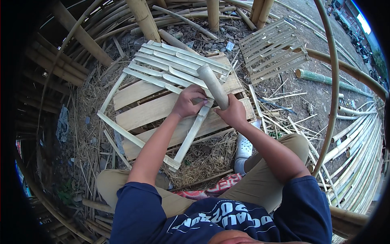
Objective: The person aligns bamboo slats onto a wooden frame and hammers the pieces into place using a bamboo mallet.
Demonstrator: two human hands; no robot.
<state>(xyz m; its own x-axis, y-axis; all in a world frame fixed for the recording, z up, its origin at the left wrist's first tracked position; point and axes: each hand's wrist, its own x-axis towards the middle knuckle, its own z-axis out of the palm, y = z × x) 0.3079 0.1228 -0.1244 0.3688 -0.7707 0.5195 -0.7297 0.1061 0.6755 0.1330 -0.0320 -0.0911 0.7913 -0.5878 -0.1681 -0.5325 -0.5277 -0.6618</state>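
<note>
My right hand (233, 110) grips a thick, pale round mallet (212, 86), which looks like wood or bamboo and leans up and away to the left. Close beside it, my left hand (189, 101) pinches its fingertips together at the end of a bamboo slat (193, 134); whatever is between them is too small to make out. That slat is one side of a bamboo frame (126, 134), whose far part carries several parallel split-bamboo slats (162, 61). Underneath lies a low platform of wide wooden planks (142, 112).
A second slatted bamboo panel (274, 51) lies at the far right. Long bamboo poles (357, 150) are stacked to the right, near a green bamboo pole (325, 78). Upright bamboo posts (213, 16) stand at the back. Offcuts and straw litter the ground around my crossed legs.
</note>
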